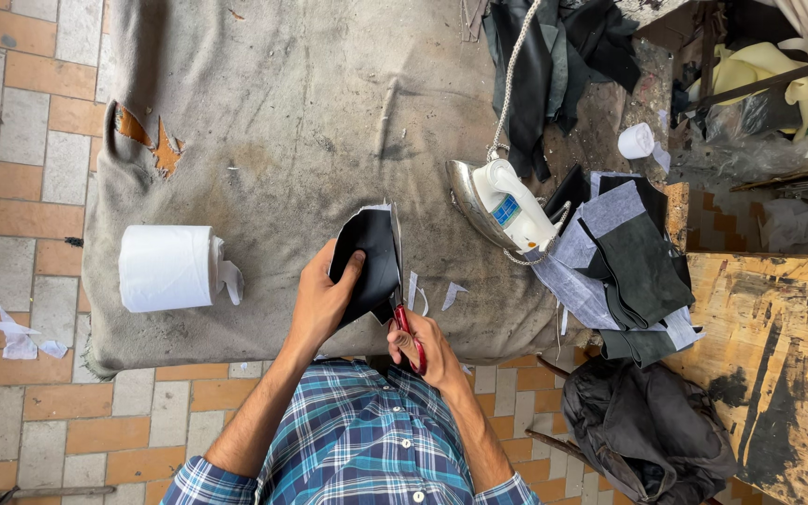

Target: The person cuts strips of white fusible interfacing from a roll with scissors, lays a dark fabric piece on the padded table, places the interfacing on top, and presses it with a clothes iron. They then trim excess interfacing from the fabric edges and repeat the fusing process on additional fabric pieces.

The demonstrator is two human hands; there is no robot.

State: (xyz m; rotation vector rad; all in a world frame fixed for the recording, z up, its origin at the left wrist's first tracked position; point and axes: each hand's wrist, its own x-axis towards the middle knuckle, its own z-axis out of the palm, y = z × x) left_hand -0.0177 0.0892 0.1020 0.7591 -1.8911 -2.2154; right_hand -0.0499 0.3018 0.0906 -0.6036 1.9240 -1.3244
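A worn grey felt cloth (310,122), stained and torn at one corner, is covering the work surface and lying under and beyond both sets of fingers. A rough wooden board with dark paint smears (778,355) is sitting well out past the right fingers. A crumpled dark fabric bundle (647,430) is lying on the brick paving near that board. A stack of cut grey and dark green fabric pieces (624,257) is resting off to the outer side of the right fingers, just beside a chrome-soled white electric iron (502,204), which is lying tilted on the cloth. A white roll of tissue paper (165,268) is lying well out past the left fingers. A curved black leather piece with a white backing edge (371,262) is being held up directly between the two hands, above the cloth. The left hand (324,297) is pinching its lower edge, thumb on top. The right hand (427,348) is gripping small red-handled scissors (407,329), fingers closed around the handles, blades meeting the leather's edge. Small white paper trimmings (451,294) are lying just beyond the right fingertips.
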